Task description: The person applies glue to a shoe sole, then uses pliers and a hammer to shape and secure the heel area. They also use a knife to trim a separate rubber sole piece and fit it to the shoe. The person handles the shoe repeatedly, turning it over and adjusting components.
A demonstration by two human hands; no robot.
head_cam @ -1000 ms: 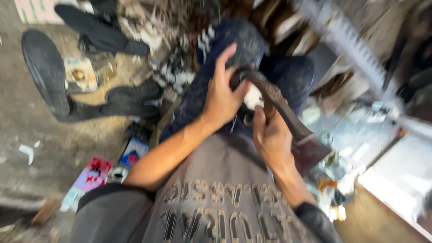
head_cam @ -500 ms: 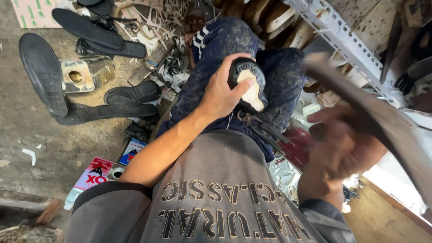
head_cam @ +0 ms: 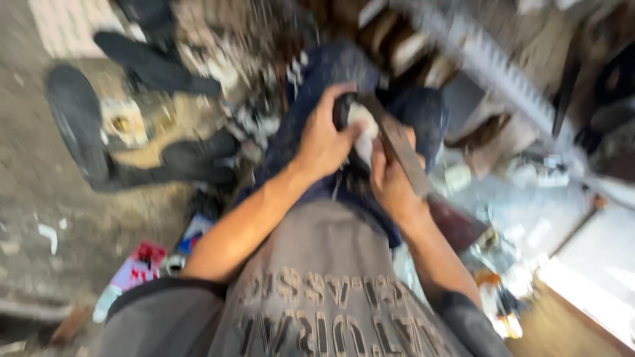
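left hand (head_cam: 324,142) gripping shoe (head_cam: 354,122) (blurred), right hand (head_cam: 390,182) holding tool (head_cam: 410,162)

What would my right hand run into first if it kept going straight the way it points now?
Probably the black-and-white shoe on the lap: the right hand points up at it with a long flat tool, whose tip seems already against it. Blur hides the exact contact.

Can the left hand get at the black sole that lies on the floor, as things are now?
Probably not at once: the left hand is clasped on the shoe on the lap, while the black sole lies apart on the floor. Nothing seems to block that side.
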